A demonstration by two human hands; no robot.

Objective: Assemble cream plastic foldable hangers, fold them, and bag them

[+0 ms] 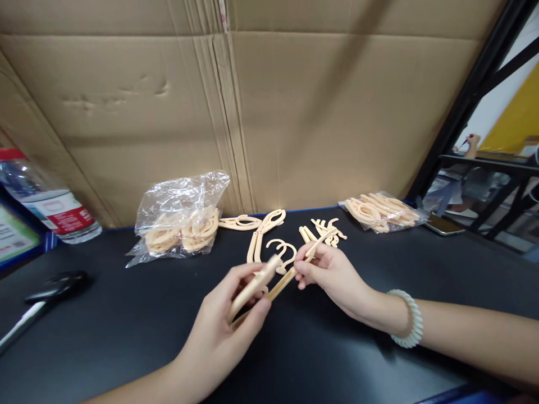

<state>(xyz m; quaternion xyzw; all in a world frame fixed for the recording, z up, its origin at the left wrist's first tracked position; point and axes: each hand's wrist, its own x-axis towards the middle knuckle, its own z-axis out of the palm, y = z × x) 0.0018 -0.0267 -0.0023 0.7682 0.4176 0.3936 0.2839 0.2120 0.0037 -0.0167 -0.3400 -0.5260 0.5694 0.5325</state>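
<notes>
Between my hands is a beige plastic folding hanger (pixel 281 284), slanting up to the right. My left hand (pixel 219 317) is closed around its lower end, with one thick arm of it on top and another below. The fingers of my right hand (pixel 337 275) pinch the far arm, whose tip sticks out past them. Just behind lie loose hanger hooks (pixel 287 247) and hanger arms (pixel 256 244) on the black table (pixel 328 359). More small hooks and pieces (pixel 326 229) lie beyond my right hand.
A clear bag of hanger parts (pixel 181 227) stands at back left, another bag (pixel 381 212) at back right beside a phone-like flat object (pixel 444 225). A water bottle (pixel 63 210) and a black mouse-like object (pixel 56 286) are left. Cardboard (pixel 320 112) walls the back.
</notes>
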